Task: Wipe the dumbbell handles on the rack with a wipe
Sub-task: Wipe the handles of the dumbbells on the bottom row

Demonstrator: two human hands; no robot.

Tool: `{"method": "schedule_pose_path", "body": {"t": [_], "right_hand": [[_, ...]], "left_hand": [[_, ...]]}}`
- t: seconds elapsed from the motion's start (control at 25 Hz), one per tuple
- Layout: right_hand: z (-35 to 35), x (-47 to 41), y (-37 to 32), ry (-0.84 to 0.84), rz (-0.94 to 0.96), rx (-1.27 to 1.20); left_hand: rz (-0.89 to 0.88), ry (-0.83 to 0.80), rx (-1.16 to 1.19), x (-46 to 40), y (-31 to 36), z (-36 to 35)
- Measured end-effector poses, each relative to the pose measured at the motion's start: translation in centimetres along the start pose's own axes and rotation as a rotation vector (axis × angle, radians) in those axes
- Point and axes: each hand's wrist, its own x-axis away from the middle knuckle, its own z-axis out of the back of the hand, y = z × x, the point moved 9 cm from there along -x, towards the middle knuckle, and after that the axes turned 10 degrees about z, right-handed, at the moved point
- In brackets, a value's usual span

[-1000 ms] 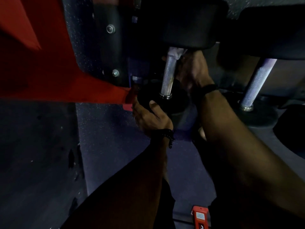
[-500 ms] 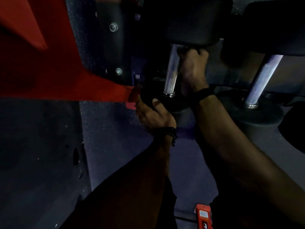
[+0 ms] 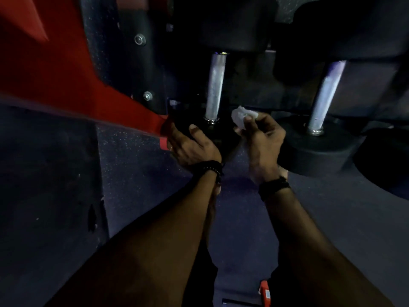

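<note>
1. Dark speckled rubber flooring [image 3: 137,173] fills the lower half of the frame, dimly lit.
2. Red rack frame [image 3: 57,80] runs from the upper left toward frame centre; a black upright plate [image 3: 124,63] with two bolts adjoins it on the right.
3. Two dumbbells sit on the rack across the upper half of the frame, each with a black head at either end of its bar.
4. Left dumbbell handle [image 3: 215,87], a bare metal bar, stands near upper centre. Right dumbbell handle [image 3: 325,94] stands in the upper right, tilted, above its black lower head [image 3: 314,151].
5. Left hand [image 3: 192,145] rests at frame centre against the lower head of the left dumbbell, thumb raised near the handle collar; fingers lie relaxed and hold nothing. A dark beaded band circles the wrist.
6. Right hand [image 3: 261,138] sits just right of centre, between the two handles, fingers curled around a crumpled white wipe [image 3: 241,117]. The wipe is just beside the left handle, not touching it.
7. Small red object [image 3: 265,291] lies at the bottom edge; its identity is unclear.
</note>
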Motion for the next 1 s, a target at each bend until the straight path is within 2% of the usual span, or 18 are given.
{"method": "schedule_pose_path", "body": {"t": [0.16,0.28,0.36,0.44,0.56,0.64,0.72,0.84,0.92,1.0], "right_hand": [[7.3,-0.3,-2.1,0.087,0.074,0.041],[12.2,-1.0,-3.7,0.211,0.085,0.041],[14.8,-1.8,-5.8,0.274,0.168,0.211],[16.3,-3.4,-8.0,0.302,0.276,0.568],[15.6,-7.0,-8.0,0.105,0.242,0.974],[14.5,-9.1,-5.7,-0.063,0.146,1.096],[14.4,-10.2,-4.7,-0.092,0.054,1.088],[15.1,-9.5,-4.8,-0.127,0.077,1.009],[14.3,-8.4,-4.1,-0.271,0.052,0.994],[13.0,-9.1,-3.1,-0.332,-0.095,0.947]], "left_hand": [[-0.246,-0.013,-0.066,0.9,2.6,0.9],[-0.578,-0.053,-0.216,1.2,4.4,0.5],[-0.861,-0.172,-0.404,3.8,6.8,-1.5],[-0.966,-0.254,-0.673,5.7,8.3,-4.1],[-0.960,-0.210,-0.902,6.1,8.4,-5.2],[-1.003,-0.201,-0.966,6.3,8.1,-5.3],[-1.051,-0.258,-0.995,6.5,8.4,-5.6],[-1.203,-0.360,-1.038,7.2,8.5,-6.4],[-1.268,-0.338,-1.067,7.3,8.3,-6.4],[-1.224,-0.294,-1.068,6.8,8.2,-6.3]]}}
